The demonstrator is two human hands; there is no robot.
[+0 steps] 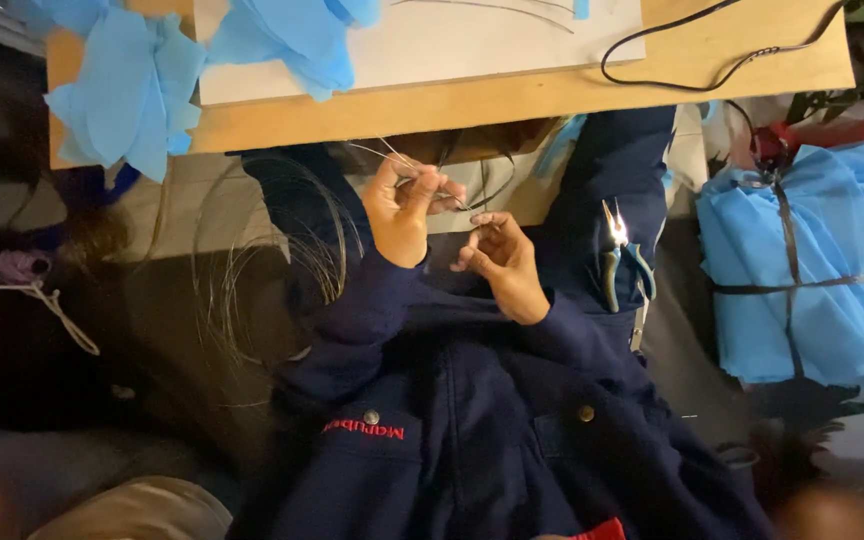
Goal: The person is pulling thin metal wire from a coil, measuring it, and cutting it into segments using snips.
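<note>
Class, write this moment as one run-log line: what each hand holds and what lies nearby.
left hand: pinches thin wire | right hand: touches same wire | pliers: on lap, untouched | blue tissue bundle: right side

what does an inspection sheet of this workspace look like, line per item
surface: light wooden board carrying a white sheet
job's things: thin grey wire pinched between both hands
clutter: crumpled blue tissue paper on the board; tied blue tissue stack; blue-handled pliers on the lap
grippers: left hand and right hand both closed on the wire
cables: black cord across the board
surroundings: loose wire coil, dark blue jacket
</note>
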